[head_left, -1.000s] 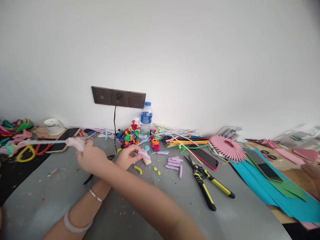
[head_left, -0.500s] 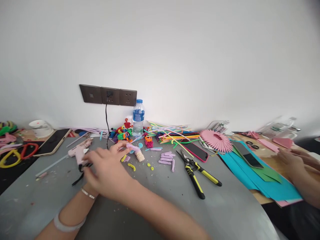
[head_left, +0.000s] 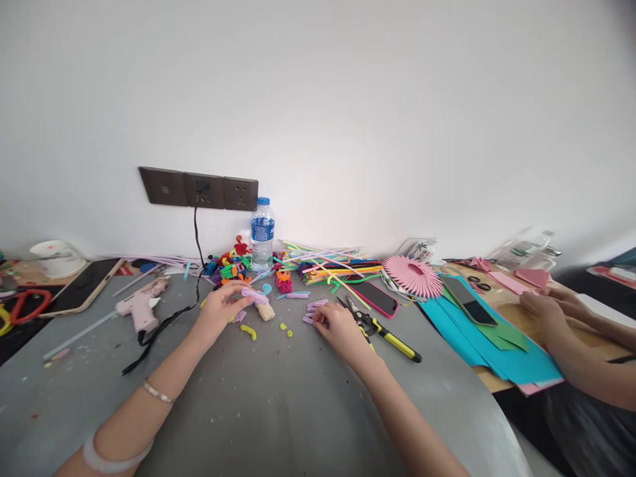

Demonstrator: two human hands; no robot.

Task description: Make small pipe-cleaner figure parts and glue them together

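My left hand (head_left: 223, 310) pinches a small craft piece with a lilac fuzzy end (head_left: 254, 295) and a cream coiled end (head_left: 267, 311), close above the table. My right hand (head_left: 338, 326) has its fingers curled down onto a row of short lilac pipe-cleaner pieces (head_left: 317, 305), with fingertips closed at one of them; the hand partly covers the row. Between the hands lie a bent yellow-green piece (head_left: 248, 332) and small yellow-green bits (head_left: 289, 334). A pink glue gun (head_left: 140, 308) rests on its side left of my left hand.
Yellow-black pliers (head_left: 397, 344) and a pink-cased phone (head_left: 376, 299) lie by my right hand. Behind stand a water bottle (head_left: 262, 235) and heaped pipe cleaners (head_left: 338, 268). A black cord (head_left: 171, 319) runs to the wall socket. Another person's hands (head_left: 546, 311) are at the right, near blue paper (head_left: 462, 331).
My right hand has left the area by the glue gun and moved right to the lilac pieces. My left hand still holds the lilac and cream piece. The view has shifted slightly right.
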